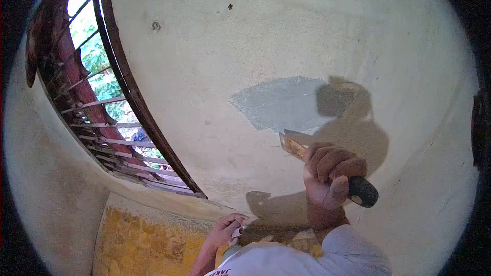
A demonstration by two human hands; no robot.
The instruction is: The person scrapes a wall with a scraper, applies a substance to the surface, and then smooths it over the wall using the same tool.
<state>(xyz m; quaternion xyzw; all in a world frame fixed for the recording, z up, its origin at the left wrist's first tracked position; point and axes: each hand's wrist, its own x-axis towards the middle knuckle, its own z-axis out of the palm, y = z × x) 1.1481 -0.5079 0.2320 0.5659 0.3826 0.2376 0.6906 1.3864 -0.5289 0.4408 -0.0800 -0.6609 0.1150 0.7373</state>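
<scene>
My right hand (335,168) is wrapped round the black handle of a scraper (292,145), raised in front of the wall. Its blade points up and left, close to the lower edge of a grey scraped-looking patch (286,103) on the pale wall. Fingers cover the middle of the tool, and the rounded butt end sticks out at the lower right. Lower down, near my body, my left hand (227,229) is closed on a small pale folded piece (236,232), mostly hidden by the fingers; I cannot tell its material.
A barred window (123,107) with a dark wooden frame runs down the left, with greenery outside. The cream wall (204,61) carries small holes and marks. Beneath the window is a stained yellow surface (148,240). Shadows of my arm and head fall across the wall.
</scene>
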